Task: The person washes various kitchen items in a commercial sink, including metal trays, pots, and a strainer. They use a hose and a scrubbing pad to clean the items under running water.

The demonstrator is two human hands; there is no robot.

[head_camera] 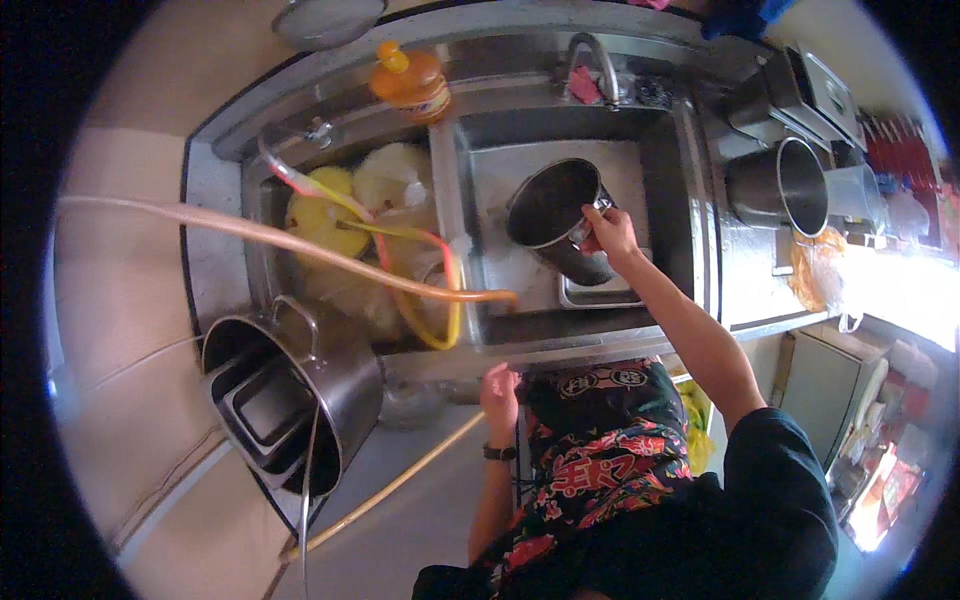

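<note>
My right hand (611, 234) grips the side handle of a deep metal pot (559, 214) in the right-hand sink basin (495, 169). The pot leans over, so its dark inside shows. Part of a shallow rectangular metal pan (592, 294) shows beneath it. By the sink's front edge is my left hand (500, 394), loosely curled and blurred, with nothing visible in it. A hose (337, 259) crosses the left basin, its orange end hanging over the right one.
Bulky bags and yellow items (326, 225) fill the left basin under a yellow-pink hose loop. An orange pump bottle (411, 86) and a faucet (600, 67) stand behind. At left, a large pot (360, 382) holds metal pans; another pot (772, 187) lies on the right counter.
</note>
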